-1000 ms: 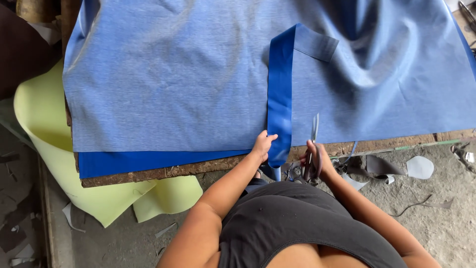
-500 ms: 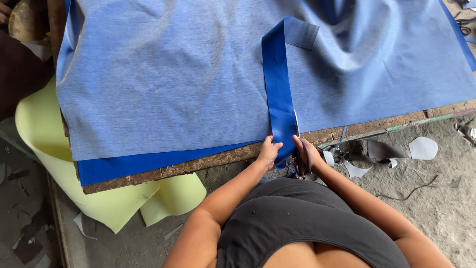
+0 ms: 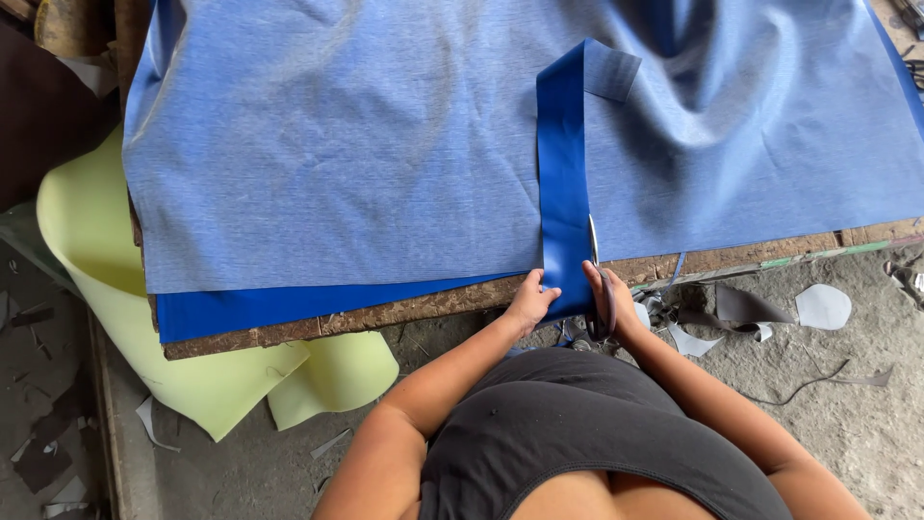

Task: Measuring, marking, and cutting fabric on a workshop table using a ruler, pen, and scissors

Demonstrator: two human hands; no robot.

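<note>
A pale yellow foam sheet (image 3: 87, 250) hangs off the left end of the wooden table (image 3: 751, 258). Grey scraps (image 3: 818, 306) and a thin cord (image 3: 818, 380) lie on the dusty floor (image 3: 866, 424).

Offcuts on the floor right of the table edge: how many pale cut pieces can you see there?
3 at least: a rounded pale offcut farthest right, a dark grey offcut beside it, and a small pale scrap nearer the right hand. Others may hide under the table.
</note>
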